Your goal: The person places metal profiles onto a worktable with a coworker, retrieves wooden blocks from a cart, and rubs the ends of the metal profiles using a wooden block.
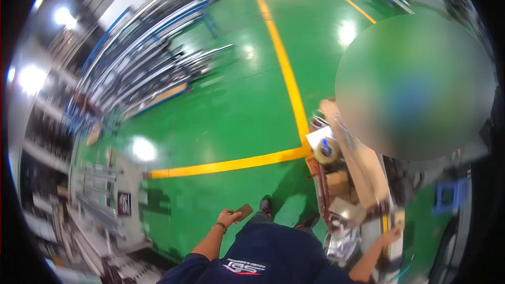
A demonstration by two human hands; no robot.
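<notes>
My left hand (228,217) is closed on a small flat brown rectangular piece (245,211), held out beside my body above the green floor. My right hand (390,236) reaches to the near right end of a cluttered bench (322,194), beside a yellow strip (385,224) and a white edge. Blur hides its fingers, so whether it grips anything does not show. On the bench lie a roll of tape (325,152) with something blue at its middle, a long piece of brown cardboard (363,164), and crumpled clear plastic (343,243).
Racks of long metal profiles (158,68) fill the far left. A low grey table (129,179) with metal bars stands at left. Yellow lines (231,165) mark the green floor. A blue plastic stool (447,195) is at right. A large blurred patch covers the upper right.
</notes>
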